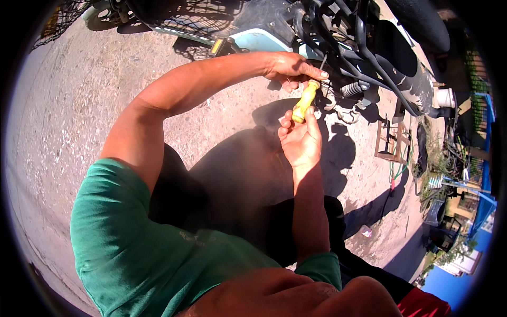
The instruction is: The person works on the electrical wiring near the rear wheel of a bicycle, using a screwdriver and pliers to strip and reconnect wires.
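My right hand [300,138] holds the lower end of a yellow tool handle [305,101], like a screwdriver's, between thumb and fingertips. Above it, my left hand [288,71] is curled at the underside of a black and pale-blue scooter [264,39], its thumb by the top of the yellow handle. What its fingers grip is too small to make out. A thin metal rod [324,61] shows just above the left thumb. Beside the hands sit a coiled spring [351,90] and other metal parts on the scooter.
Concrete ground [68,105] lies under me. A black mesh basket [190,16] and a wheel [100,16] are at the upper left. A small stand [391,140] with hoses is at the right, with a fence, assorted clutter and a blue-framed structure [486,201] farther back.
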Demonstrator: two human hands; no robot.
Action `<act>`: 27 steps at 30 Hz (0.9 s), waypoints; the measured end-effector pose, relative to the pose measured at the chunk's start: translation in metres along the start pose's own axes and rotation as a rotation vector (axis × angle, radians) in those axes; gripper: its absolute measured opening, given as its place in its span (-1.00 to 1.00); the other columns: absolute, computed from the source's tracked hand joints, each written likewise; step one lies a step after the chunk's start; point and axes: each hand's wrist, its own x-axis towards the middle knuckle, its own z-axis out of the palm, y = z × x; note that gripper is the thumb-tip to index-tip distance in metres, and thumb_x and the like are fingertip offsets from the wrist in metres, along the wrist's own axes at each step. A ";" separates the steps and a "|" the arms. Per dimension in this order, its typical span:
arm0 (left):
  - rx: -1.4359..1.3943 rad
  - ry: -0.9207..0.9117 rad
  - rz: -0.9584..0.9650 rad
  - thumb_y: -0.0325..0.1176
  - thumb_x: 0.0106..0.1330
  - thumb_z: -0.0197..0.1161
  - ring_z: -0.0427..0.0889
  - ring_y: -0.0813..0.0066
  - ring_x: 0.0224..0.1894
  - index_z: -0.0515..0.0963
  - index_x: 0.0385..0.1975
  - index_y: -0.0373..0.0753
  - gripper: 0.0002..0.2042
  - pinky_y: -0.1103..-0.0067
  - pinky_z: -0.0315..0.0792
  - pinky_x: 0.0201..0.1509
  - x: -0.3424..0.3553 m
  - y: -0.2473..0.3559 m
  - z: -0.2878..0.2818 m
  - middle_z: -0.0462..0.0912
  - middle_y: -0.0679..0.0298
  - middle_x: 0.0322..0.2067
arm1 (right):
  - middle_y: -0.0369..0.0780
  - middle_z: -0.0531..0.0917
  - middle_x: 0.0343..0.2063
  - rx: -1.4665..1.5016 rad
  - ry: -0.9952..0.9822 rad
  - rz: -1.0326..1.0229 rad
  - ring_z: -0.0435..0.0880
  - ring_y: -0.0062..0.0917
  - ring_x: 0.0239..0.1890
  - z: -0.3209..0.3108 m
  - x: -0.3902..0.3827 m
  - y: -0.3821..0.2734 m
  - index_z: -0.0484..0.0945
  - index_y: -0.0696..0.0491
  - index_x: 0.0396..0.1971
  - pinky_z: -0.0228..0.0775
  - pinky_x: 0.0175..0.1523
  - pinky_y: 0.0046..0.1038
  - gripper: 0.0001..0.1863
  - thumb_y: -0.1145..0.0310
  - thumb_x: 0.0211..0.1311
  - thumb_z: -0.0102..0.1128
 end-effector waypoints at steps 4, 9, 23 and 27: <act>0.055 -0.049 -0.050 0.06 0.22 0.39 0.32 0.70 -0.67 0.60 -0.40 -0.21 -0.60 0.68 0.24 -0.59 0.003 -0.001 0.003 0.48 0.41 -0.58 | -0.36 0.48 -0.46 -0.219 0.157 -0.146 0.41 -0.66 -0.41 -0.003 0.005 0.006 0.51 -0.02 -0.19 0.22 -0.34 -0.57 -0.67 0.03 0.32 0.24; -0.076 -0.087 0.021 -0.17 0.24 0.40 0.39 0.70 -0.66 0.60 -0.39 -0.23 -0.76 0.70 0.25 -0.60 0.005 -0.008 -0.001 0.54 0.37 -0.57 | -0.36 0.48 -0.43 -0.174 0.151 -0.078 0.44 -0.62 -0.39 0.007 0.003 0.007 0.51 -0.02 -0.18 0.24 -0.31 -0.54 -0.58 -0.10 0.35 0.12; -0.072 -0.101 -0.023 -0.16 0.26 0.39 0.39 0.65 -0.64 0.55 -0.44 -0.22 -0.74 0.66 0.28 -0.58 0.001 -0.004 0.010 0.52 0.38 -0.59 | -0.39 0.50 -0.46 -0.326 0.136 -0.221 0.41 -0.69 -0.46 -0.001 0.003 0.006 0.50 0.00 -0.22 0.21 -0.34 -0.57 -0.68 0.04 0.35 0.19; -0.036 -0.127 0.060 -0.16 0.28 0.36 0.40 0.63 -0.63 0.52 -0.45 -0.24 -0.72 0.65 0.21 -0.57 0.006 -0.005 0.007 0.47 0.36 -0.64 | -0.28 0.58 -0.37 -0.171 0.109 -0.025 0.51 -0.54 -0.40 0.006 -0.004 -0.005 0.51 0.07 -0.05 0.30 -0.29 -0.46 -0.48 -0.12 0.37 0.02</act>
